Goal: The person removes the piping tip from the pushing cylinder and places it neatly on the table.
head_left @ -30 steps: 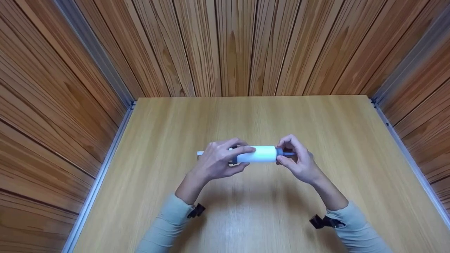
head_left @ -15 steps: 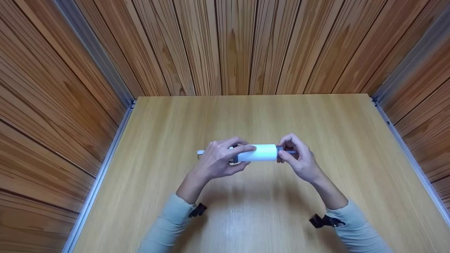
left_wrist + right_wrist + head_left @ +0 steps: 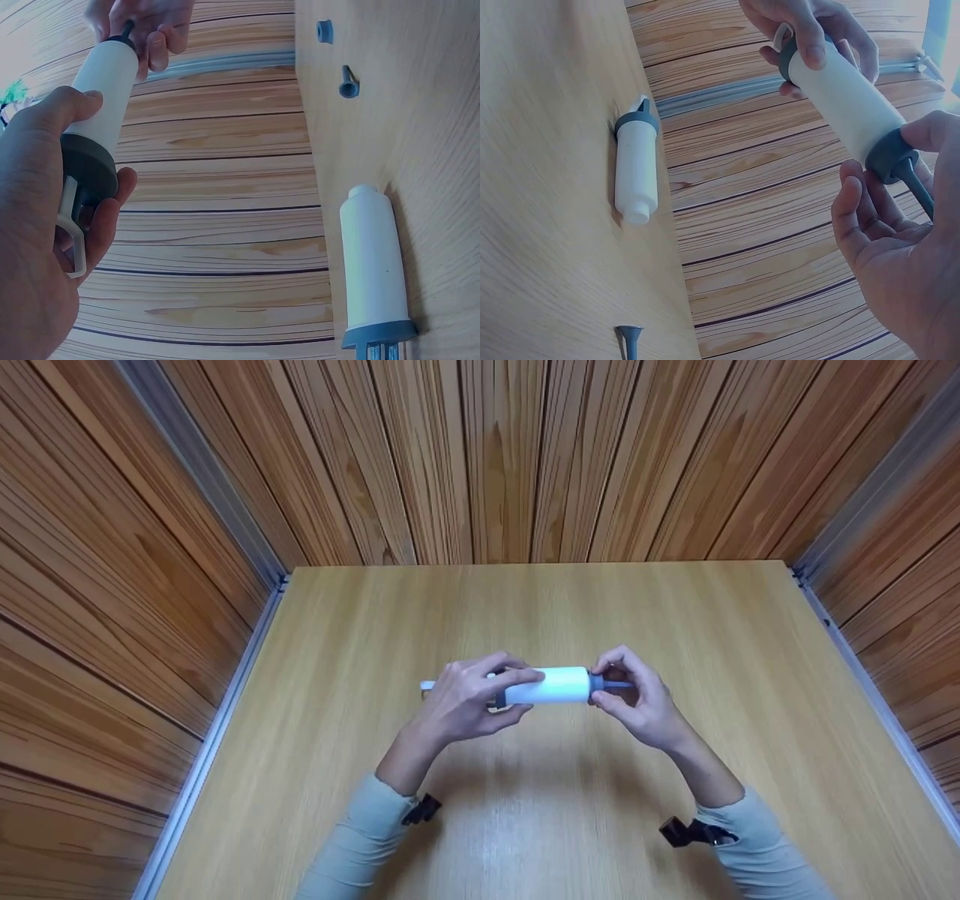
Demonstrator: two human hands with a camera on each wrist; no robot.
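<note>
We see a white cylinder (image 3: 559, 685) held above the table (image 3: 495, 615) between two hands, stretched almost level from one to the other. The left hand (image 3: 472, 697) grips it near its left end; in the left wrist view we find the thumb laid on the white barrel, close to the dark collar (image 3: 88, 165), with a pale handle (image 3: 71, 225) beyond the collar, by the palm. At the other end, the right hand (image 3: 645, 701) pinches the dark cap (image 3: 891, 154), and from this cap a slim nozzle (image 3: 919, 191) points toward the right palm. On the table below, we make out a second cylinder (image 3: 373, 262) in the wrist views, lying on its side, also white with a dark collar, its narrow neck bare. Near that neck lies a dark funnel-shaped piece (image 3: 349, 84), and a small ring (image 3: 324, 31) lies just past it. Each light sleeve carries a black device (image 3: 421, 808) near the wrist. Behind the table we see a wall of wooden boards (image 3: 502, 457), and metal rails (image 3: 210, 750) run along the table's sides.
</note>
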